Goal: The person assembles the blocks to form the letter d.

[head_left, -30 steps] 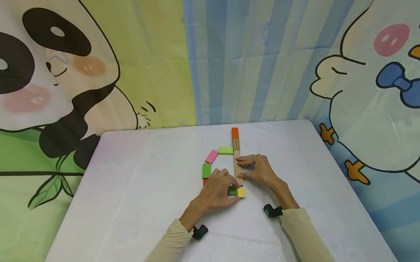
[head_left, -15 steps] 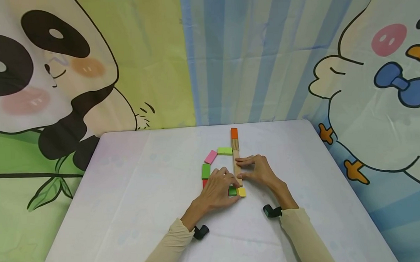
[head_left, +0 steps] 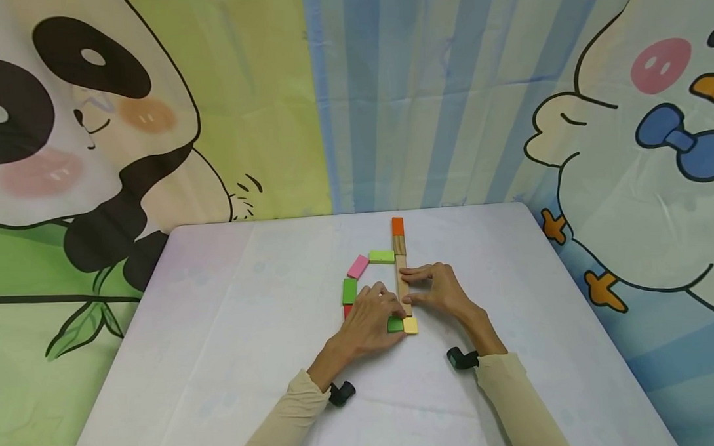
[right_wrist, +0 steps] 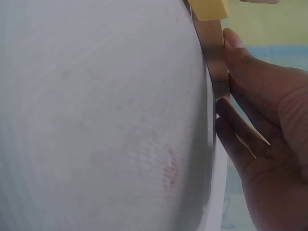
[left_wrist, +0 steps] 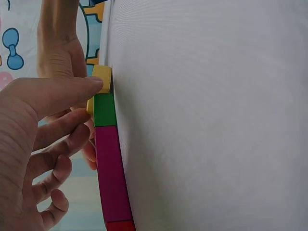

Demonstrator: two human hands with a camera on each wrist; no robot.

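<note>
Small wooden blocks lie on the white table in a loop beside an upright line. My left hand pinches the yellow block at the line's near end, thumb on its near face, index finger behind it. Next to that block are a dark green block and, in the left wrist view, a magenta block. My right hand touches the right side of the plain wood blocks with thumb and extended fingertips. The left hand hides part of the loop in the head view.
Farther along the loop lie a red block, a green block, a pink block and a light green block. An orange block tops the line near the table's far edge.
The yellow block and my left thumb have shifted very slightly toward the plain wood blocks. My right hand stays in place, and the head view has tilted a little.
</note>
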